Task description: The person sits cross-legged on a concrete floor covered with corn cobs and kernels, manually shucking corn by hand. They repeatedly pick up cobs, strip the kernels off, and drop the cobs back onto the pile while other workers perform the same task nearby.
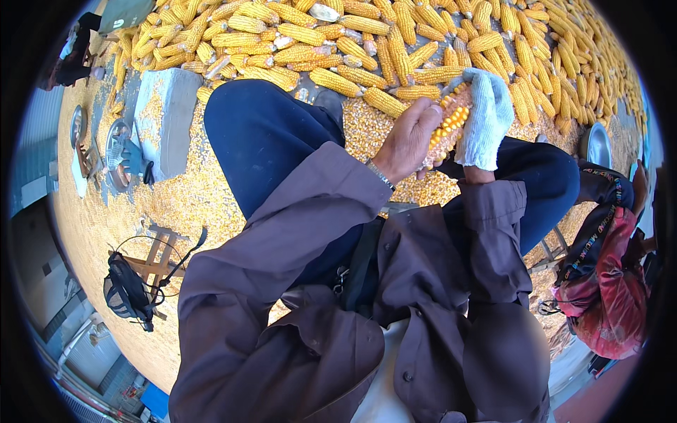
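Note:
A partly shelled corn cob (448, 127) with rows of yellow kernels left on it is held between my two hands, tilted. My bare left hand (410, 137), with a metal-banded watch or bracelet at the wrist, grips its lower end, the thumb along the cob. Around the upper right side of the same cob is my right hand (484, 119) in a pale knitted glove. Loose corn kernels (365, 129) cover the ground below, between my knees. Just beyond lie many whole yellow corn cobs (333, 82) in a heap.
A kernel-strewn pale block (177, 121) stands at the left, beside a metal basin (119, 153). Lower left, a black bag (129, 291) rests by a wooden stool (161, 248). At the right are another metal basin (598, 147) and a person in a red jacket (613, 296), seated close by.

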A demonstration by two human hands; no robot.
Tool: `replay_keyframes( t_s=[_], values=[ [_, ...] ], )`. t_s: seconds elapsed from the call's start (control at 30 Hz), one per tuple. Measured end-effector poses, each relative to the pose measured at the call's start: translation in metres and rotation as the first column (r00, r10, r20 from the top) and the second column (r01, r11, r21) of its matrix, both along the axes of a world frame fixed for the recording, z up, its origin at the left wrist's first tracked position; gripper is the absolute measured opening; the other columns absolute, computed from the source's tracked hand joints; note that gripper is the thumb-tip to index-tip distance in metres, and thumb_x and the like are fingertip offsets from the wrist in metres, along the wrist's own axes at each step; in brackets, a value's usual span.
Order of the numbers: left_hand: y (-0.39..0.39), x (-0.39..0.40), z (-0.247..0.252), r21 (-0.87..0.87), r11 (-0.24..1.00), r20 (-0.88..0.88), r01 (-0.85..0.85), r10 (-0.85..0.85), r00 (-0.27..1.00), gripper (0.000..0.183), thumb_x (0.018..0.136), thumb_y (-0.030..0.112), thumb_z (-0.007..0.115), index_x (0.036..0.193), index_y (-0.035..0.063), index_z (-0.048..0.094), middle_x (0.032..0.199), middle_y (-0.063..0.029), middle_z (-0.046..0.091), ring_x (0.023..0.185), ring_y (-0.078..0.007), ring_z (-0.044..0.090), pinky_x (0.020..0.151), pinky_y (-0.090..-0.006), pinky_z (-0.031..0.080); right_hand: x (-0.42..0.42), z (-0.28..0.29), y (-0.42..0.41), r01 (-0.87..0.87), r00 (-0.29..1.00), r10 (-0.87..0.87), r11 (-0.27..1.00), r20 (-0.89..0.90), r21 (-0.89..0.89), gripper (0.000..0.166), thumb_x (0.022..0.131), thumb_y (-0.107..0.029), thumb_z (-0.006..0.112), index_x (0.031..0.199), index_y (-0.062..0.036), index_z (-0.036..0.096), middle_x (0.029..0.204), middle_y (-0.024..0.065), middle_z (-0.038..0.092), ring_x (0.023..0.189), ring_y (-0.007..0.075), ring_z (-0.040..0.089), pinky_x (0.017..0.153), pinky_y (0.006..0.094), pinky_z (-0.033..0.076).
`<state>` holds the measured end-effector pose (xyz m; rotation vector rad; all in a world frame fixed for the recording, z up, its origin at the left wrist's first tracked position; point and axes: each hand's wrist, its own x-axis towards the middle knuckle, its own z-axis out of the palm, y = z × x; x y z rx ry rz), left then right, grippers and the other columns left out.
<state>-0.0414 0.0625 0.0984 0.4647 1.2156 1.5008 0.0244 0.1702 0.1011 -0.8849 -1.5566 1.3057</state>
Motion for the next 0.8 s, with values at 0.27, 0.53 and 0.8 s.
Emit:
replay_keyframes(
  t_s=[0.27, 0.53, 0.8],
  values=[
    [-0.001, 0.000, -0.004, 0.056, 0.998, -0.129, 0.032, -0.025, 0.991, 0.039, 0.091, 0.041, 0.042, 0.093, 0.0028, 0.044, 0.061, -0.0057, 0.048, 0.042, -0.0124, 0.051, 0.034, -0.0254, 0.040, 0.002, -0.010, 0.009, -0.018, 0.999, 0.016, 0.999, 0.043, 0.035, 0.020, 0.087, -0.014, 0.050, 0.086, 0.0013, 0.062, 0.083, 0.0061, 0.060, 0.077, 0.0135, 0.055, 0.072, 0.0262, 0.043],
    [0.003, -0.002, -0.001, -0.009, 0.999, -0.463, 0.049, -0.047, 0.885, 0.039, 0.093, 0.038, 0.044, 0.095, -0.0003, 0.047, 0.069, -0.0032, 0.045, 0.063, -0.0074, 0.042, 0.051, -0.0264, 0.038, -0.003, -0.001, -0.001, -0.030, 0.998, 0.024, 0.994, 0.064, 0.102, 0.016, 0.087, -0.010, 0.050, 0.087, 0.0010, 0.061, 0.081, 0.0053, 0.059, 0.075, 0.0128, 0.055, 0.070, 0.0255, 0.043],
    [0.007, -0.004, -0.011, 0.077, 0.997, -0.372, -0.015, 0.042, 0.927, 0.043, 0.093, 0.042, 0.042, 0.088, -0.0004, 0.048, 0.068, -0.0029, 0.042, 0.065, -0.0088, 0.038, 0.058, -0.0280, 0.036, -0.001, 0.003, -0.002, -0.038, 0.998, 0.033, 0.996, 0.060, 0.077, 0.017, 0.088, -0.013, 0.052, 0.090, 0.0016, 0.061, 0.083, 0.0041, 0.060, 0.076, 0.0105, 0.054, 0.070, 0.0239, 0.043]
  ],
)
